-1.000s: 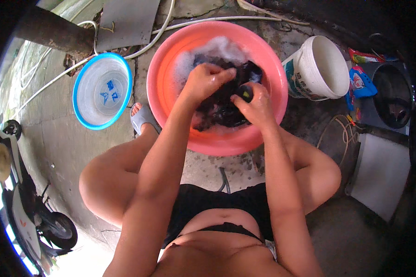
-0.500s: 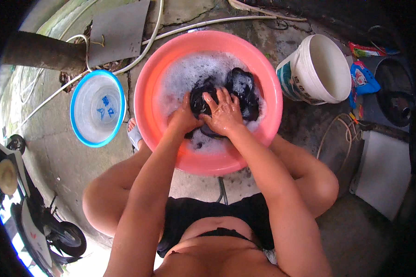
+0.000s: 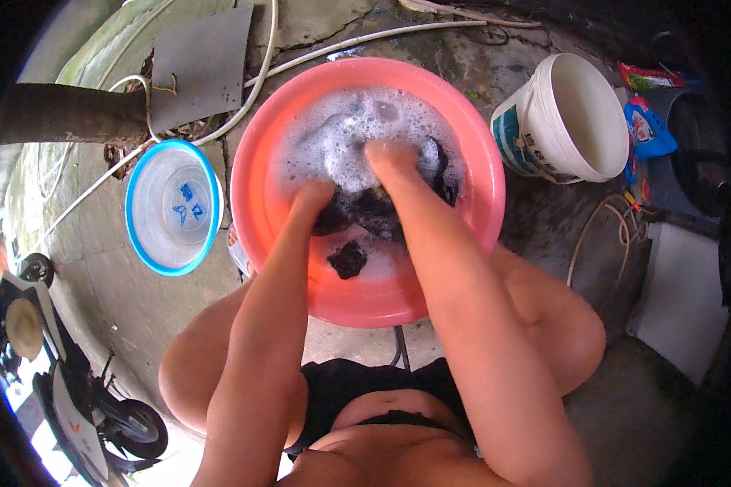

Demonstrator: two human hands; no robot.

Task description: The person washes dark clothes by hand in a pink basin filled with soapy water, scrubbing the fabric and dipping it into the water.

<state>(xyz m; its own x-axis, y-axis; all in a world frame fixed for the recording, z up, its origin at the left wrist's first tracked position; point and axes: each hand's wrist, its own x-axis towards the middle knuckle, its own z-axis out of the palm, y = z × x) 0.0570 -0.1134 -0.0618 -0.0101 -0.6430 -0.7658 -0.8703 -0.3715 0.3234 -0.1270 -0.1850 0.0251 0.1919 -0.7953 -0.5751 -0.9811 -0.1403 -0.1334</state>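
A: What are the 2 hands on?

B: Both are down in the pink basin (image 3: 256, 211), in suds. The left hand (image 3: 315, 200) presses on the dark wet cloth (image 3: 365, 215) near the middle of the basin; its fingers are sunk in the fabric, so I cannot tell whether they are closed on it. The right hand (image 3: 386, 156) lies just beyond, toward the far rim, knuckles up in the foam (image 3: 341, 134); its fingers are hidden too, so its grip cannot be told either.

A: And the cloth itself?

B: Black, soaked, bunched in folds. It runs from the basin's middle toward its right wall, with 1 small dark lump apart from the rest near the near rim. White foam covers the far left half of the water.

A: What does the basin stand on?

B: Rough grey concrete ground (image 3: 138, 316), cracked and damp in places, outdoors. A white hose (image 3: 365, 39) curves past the basin's far rim. A grey flat sheet (image 3: 199, 61) lies at the far left, beside a dark trunk-like post (image 3: 65, 114).

A: Other containers?

B: 1 white bowl with a blue rim (image 3: 173, 207) sits just left of the basin, with blue marks on its bottom. 1 white bucket (image 3: 568, 118) stands tilted to the right, a teal and white label on its side.

A: Any packages?

B: A blue packet (image 3: 648, 130) and a red and green one (image 3: 650, 77) lie past the bucket at the right edge. A scooter (image 3: 65, 390) is parked at the lower left.
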